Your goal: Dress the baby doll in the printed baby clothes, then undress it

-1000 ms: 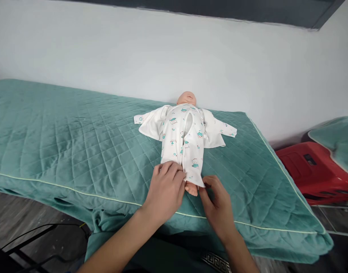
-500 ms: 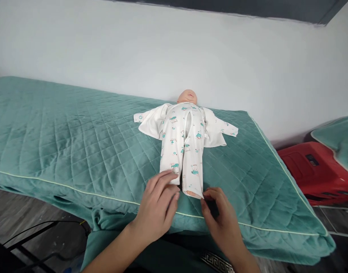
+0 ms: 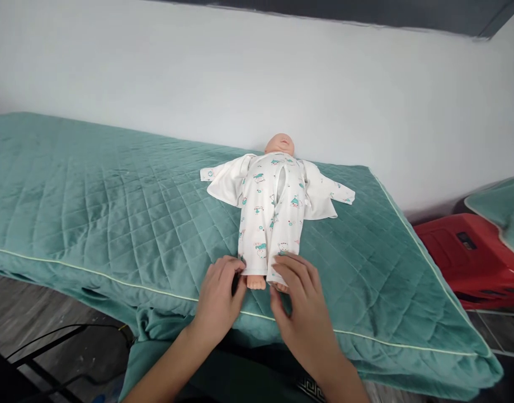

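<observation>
A baby doll [image 3: 281,144] lies on its back with its head toward the wall. It wears white printed pants [image 3: 260,224] with an opening at the crotch, over a white top [image 3: 227,182] whose front panels are spread to both sides. At the outer corner of the left-side pant cuff, my left hand [image 3: 218,294] is closed, thumb and fingertips about the hem. My right hand [image 3: 302,305] wraps the other cuff, fingers on the cloth and thumb by the foot. One bare foot [image 3: 255,282] shows below the left-side hem; my right hand partly hides the other.
A green quilted cover [image 3: 135,207] lies over the bed, its piped front edge just below my hands. Behind it rises a pale wall [image 3: 240,73]. To the right stands a red plastic object [image 3: 466,252] beside green fabric [image 3: 500,207].
My left hand has shifted left to the outer side of its cuff, uncovering the foot there. My right hand has moved left and up over the other cuff.
</observation>
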Tool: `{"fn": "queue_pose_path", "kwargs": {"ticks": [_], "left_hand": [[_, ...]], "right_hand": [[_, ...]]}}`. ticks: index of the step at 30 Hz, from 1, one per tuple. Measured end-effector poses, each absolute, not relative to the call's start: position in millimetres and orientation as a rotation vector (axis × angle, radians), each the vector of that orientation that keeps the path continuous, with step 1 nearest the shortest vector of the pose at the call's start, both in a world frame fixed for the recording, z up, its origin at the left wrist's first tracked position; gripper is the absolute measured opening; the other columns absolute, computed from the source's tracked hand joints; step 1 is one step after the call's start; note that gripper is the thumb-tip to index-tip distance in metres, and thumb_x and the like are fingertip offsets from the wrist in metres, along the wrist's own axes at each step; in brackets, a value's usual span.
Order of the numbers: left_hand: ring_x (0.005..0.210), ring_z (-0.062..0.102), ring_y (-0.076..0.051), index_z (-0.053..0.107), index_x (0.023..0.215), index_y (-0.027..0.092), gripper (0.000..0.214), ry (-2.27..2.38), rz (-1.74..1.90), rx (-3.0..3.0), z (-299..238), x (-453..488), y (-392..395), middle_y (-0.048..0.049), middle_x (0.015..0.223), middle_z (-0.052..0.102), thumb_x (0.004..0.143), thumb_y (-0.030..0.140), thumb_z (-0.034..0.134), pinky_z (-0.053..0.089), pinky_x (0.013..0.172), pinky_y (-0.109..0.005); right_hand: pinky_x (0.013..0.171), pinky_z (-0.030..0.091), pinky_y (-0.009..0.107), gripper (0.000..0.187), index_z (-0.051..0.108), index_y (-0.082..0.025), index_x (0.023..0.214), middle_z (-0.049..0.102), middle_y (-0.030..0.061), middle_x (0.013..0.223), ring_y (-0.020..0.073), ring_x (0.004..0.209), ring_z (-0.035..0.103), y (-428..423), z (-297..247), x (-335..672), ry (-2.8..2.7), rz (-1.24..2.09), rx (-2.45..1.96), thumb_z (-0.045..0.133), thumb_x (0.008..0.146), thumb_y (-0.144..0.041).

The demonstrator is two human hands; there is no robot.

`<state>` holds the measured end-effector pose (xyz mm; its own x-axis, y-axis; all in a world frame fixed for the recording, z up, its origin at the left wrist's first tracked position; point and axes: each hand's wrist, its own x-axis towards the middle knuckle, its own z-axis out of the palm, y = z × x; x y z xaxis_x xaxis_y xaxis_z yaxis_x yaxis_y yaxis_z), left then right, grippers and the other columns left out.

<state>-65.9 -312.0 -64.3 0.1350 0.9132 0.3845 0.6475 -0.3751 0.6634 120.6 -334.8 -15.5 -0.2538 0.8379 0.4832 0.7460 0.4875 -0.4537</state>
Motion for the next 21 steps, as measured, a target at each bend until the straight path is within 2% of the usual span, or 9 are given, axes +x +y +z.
{"fn": "queue_pose_path", "kwargs": {"ticks": [5, 8, 11, 17, 21], "left_hand": [[0.086, 0.062, -0.015, 0.053, 0.100, 0.022, 0.010, 1.286, 1.266, 1.935, -56.0, -68.9, -315.9, -0.0025, 0.096, 0.062, 0.097, 0.014, 0.049, 0.050, 0.077, -0.029], [0.089, 0.064, -0.014, 0.053, 0.101, 0.023, 0.015, 1.241, 1.322, 1.916, -52.7, -73.8, -320.4, -0.0023, 0.098, 0.063, 0.095, 0.010, 0.049, 0.050, 0.079, -0.028], [0.090, 0.063, -0.014, 0.053, 0.101, 0.024, 0.016, 1.262, 1.376, 1.899, -54.5, -80.2, -323.0, -0.0019, 0.097, 0.062, 0.095, 0.009, 0.050, 0.050, 0.079, -0.027], [0.091, 0.062, -0.016, 0.052, 0.102, 0.023, 0.011, 1.243, 1.301, 1.938, -65.2, -92.4, -321.8, -0.0029, 0.096, 0.061, 0.095, 0.014, 0.051, 0.051, 0.080, -0.029], [0.086, 0.062, -0.017, 0.054, 0.104, 0.021, 0.008, 1.346, 1.254, 1.927, -62.5, -99.2, -297.7, -0.0037, 0.093, 0.063, 0.098, 0.024, 0.051, 0.052, 0.078, -0.032]], "right_hand": [[0.113, 0.034, 0.058, 0.026, 0.059, -0.023, 0.113, 0.068, 0.0058, 0.112, 0.0255, 0.113, 0.059, -315.4, -13.2, 104.7, -2.171, 0.114, -1.366, 0.050, 0.093, -0.009], [0.116, 0.032, 0.057, 0.017, 0.061, -0.024, 0.103, 0.069, 0.0024, 0.101, 0.0223, 0.103, 0.061, -311.8, -12.0, 104.7, -2.196, 0.120, -1.344, 0.053, 0.094, -0.011], [0.118, 0.031, 0.054, 0.017, 0.060, -0.024, 0.098, 0.069, 0.0006, 0.097, 0.0198, 0.099, 0.060, -311.9, -9.9, 107.8, -2.189, 0.128, -1.279, 0.054, 0.092, -0.010], [0.117, 0.034, 0.054, 0.021, 0.060, -0.025, 0.100, 0.069, 0.0006, 0.097, 0.0201, 0.101, 0.060, -314.7, -10.4, 115.1, -2.217, 0.185, -1.205, 0.052, 0.091, -0.007], [0.114, 0.040, 0.052, 0.023, 0.057, -0.025, 0.115, 0.067, 0.0050, 0.111, 0.0221, 0.112, 0.060, -316.3, -7.2, 126.7, -2.125, 0.288, -1.139, 0.056, 0.094, -0.015]]}}
